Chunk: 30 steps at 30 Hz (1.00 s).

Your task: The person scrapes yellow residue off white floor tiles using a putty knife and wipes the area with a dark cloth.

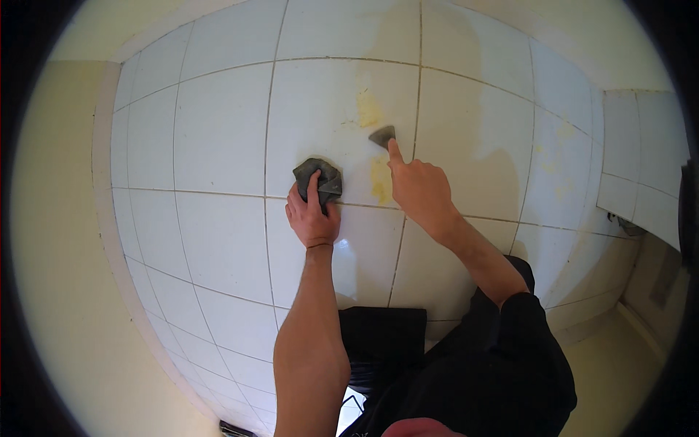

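My left hand (pixel 313 217) presses a crumpled dark grey cloth (pixel 330 182) against the white tiles, its fingers bent over it. To the right, my right hand (pixel 422 191) grips a scraper, with the index finger stretched along it toward the flared metal blade (pixel 381 136). The handle is hidden inside the fist. The blade lies at the tile surface between two yellow patches: an upper yellow patch (pixel 368 108) just beyond it and a lower yellow patch (pixel 379 180) beside my right hand.
White tiles (pixel 218 131) with dark grout lines spread around both hands. A pale wall (pixel 62 218) borders them on the left. At the right stands a tiled raised block (pixel 641 146). Fainter yellow marks (pixel 561 164) show near it. A dark rectangular item (pixel 382 331) is close to my body.
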{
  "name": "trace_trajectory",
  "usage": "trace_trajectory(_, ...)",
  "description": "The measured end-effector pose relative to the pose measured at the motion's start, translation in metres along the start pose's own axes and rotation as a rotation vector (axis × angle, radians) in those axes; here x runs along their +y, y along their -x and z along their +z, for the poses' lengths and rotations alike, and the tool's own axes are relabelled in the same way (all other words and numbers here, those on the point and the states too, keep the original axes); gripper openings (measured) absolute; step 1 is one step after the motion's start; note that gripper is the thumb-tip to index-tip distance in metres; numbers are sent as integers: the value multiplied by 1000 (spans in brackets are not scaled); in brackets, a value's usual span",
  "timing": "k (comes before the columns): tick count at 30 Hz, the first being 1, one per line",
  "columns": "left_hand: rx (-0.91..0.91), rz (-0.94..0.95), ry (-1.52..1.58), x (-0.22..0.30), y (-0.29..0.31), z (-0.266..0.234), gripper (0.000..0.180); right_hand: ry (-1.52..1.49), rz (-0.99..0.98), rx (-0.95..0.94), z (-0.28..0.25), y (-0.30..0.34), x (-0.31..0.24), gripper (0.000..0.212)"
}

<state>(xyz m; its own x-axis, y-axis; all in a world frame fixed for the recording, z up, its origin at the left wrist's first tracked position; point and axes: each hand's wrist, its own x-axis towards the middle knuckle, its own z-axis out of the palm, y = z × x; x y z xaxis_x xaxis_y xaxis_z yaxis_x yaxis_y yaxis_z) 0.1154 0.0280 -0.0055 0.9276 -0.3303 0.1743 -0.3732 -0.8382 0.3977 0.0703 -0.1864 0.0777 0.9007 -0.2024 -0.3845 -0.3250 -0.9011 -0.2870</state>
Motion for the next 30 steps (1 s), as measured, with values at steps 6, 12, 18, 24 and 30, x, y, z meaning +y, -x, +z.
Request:
trace_trajectory(6,-11,-25,11,-1,0,1,65,66,-22,99,8,-3,-3,61)
trace_trajectory(12,-13,-16,18,-1,1,-4,65,128,-33,171,12,0,-6,60)
trace_trajectory(18,-20,-12,7,-3,2,-5,66,149,-31,156,17,0,-9,63)
trace_trajectory(24,-14,-15,2,0,0,-3,67,162,-48,208,28,-2,-5,49)
trace_trajectory(30,-4,-20,-12,-1,-1,-2,67,125,-60,151,19,-3,-6,67)
